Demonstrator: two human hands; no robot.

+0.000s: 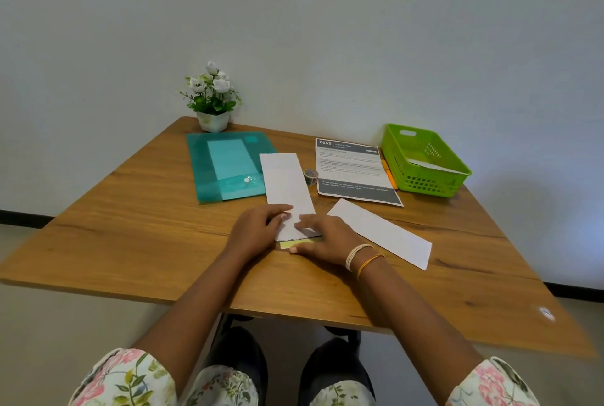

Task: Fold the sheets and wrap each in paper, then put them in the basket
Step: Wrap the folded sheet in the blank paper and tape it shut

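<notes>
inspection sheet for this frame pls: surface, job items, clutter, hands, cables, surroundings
Surface: wooden table, set against a white wall.
Job's things: long white paper strip under both hands; yellow sheet showing at its near end; second white strip lying to the right; green basket at far right, white paper inside.
Clutter: teal folder, tape roll, printed sheet, orange pen, potted flowers.
Hands: left hand and right hand resting on the strip, fingers pressing.
Cables: nothing seen.
Surroundings: wall, dark skirting, floor.
</notes>
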